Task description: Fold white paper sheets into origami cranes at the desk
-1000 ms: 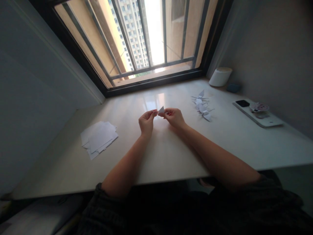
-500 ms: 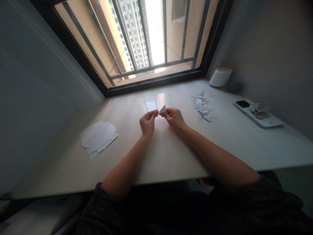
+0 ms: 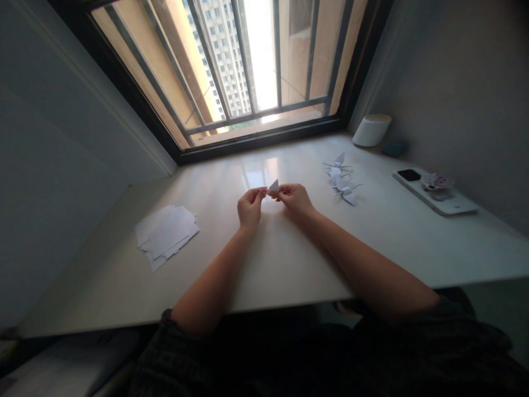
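Observation:
A small folded white paper crane (image 3: 274, 186) is pinched between my two hands above the middle of the table, one pointed wing sticking up. My right hand (image 3: 295, 198) grips it near the base of that wing. At its left end, my left hand (image 3: 249, 206) pinches a thin part with thumb and forefinger; the fingertips mostly hide that part. Both hands are closed and their fingertips nearly meet. To the right, several finished paper cranes (image 3: 341, 179) lie in a close row.
A loose stack of white paper sheets (image 3: 168, 234) lies on the white table (image 3: 273, 264) at the left. On the right are a phone (image 3: 444, 201) with a round ornament on it, a white cylinder (image 3: 372, 130) and a small dark object (image 3: 394, 148). A barred window (image 3: 260, 129) stands behind.
Both hands stay almost in place, still pinching the paper crane. Their fingertips have drawn slightly closer, and the raised wing has shifted a little left and down.

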{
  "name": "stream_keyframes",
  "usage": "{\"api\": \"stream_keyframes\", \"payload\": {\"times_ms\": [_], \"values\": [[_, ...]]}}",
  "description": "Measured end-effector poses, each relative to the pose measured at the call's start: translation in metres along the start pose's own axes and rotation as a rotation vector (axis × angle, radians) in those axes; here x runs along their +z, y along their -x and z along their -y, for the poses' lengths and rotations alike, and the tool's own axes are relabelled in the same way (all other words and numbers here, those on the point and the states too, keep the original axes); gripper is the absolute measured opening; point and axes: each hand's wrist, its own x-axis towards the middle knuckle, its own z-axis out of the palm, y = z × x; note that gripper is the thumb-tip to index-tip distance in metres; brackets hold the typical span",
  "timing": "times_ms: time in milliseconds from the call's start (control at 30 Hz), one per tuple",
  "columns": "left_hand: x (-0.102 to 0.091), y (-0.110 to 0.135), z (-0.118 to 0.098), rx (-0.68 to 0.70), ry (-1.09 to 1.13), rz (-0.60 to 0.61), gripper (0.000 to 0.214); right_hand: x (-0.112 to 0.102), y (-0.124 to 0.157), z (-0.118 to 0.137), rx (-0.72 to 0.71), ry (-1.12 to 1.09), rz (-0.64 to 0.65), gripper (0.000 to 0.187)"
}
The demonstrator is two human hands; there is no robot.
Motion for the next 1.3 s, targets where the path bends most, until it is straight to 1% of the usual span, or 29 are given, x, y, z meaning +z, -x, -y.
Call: {"api": "stream_keyframes", "payload": {"times_ms": [67,133,167,267,367,533,800,933,1000,1100,1133,1200,1300], "values": [[-0.001,-0.001,0.001,-0.008,-0.012,-0.019,0.02,0.001,-0.002,-0.003,0.015,-0.083,0.056,0.033],[-0.002,-0.003,0.001,-0.007,-0.012,-0.044,0.02,0.002,-0.003,-0.004,0.007,-0.134,0.075,0.04],[-0.003,-0.004,0.001,-0.008,-0.011,-0.059,0.02,0.003,-0.004,-0.005,0.002,-0.149,0.058,0.043],[-0.004,-0.005,0.001,-0.025,-0.008,-0.086,0.022,0.002,-0.005,-0.004,-0.011,-0.176,-0.055,0.048],[-0.005,-0.006,0.001,-0.033,-0.008,-0.087,0.024,-0.001,-0.006,-0.001,-0.006,-0.201,-0.114,0.045],[-0.005,-0.005,0.002,-0.017,-0.023,-0.068,0.024,-0.001,-0.006,0.001,-0.008,-0.208,-0.097,0.037],[-0.004,-0.006,0.003,-0.004,-0.049,-0.039,0.023,-0.002,-0.002,0.004,-0.081,-0.08,-0.08,0.026],[-0.006,-0.006,0.004,-0.013,-0.055,-0.029,0.027,-0.002,0.001,0.008,-0.094,-0.049,-0.039,0.022],[-0.006,-0.006,0.003,-0.007,-0.057,-0.056,0.031,-0.003,0.002,0.01,-0.092,-0.025,-0.07,0.021],[-0.007,-0.005,-0.001,-0.009,-0.078,-0.105,0.038,-0.005,0.004,0.012,-0.128,0.083,-0.205,0.019],[-0.007,-0.004,-0.002,-0.02,-0.088,-0.098,0.039,-0.006,0.005,0.013,-0.158,0.129,-0.251,0.018],[-0.006,-0.002,-0.003,-0.056,-0.093,-0.031,0.04,-0.006,0.007,0.015,-0.236,0.204,-0.313,0.016],[-0.003,0.001,-0.005,-0.098,-0.053,0.099,0.043,-0.005,0.009,0.017,-0.333,0.247,-0.318,0.014]]}}
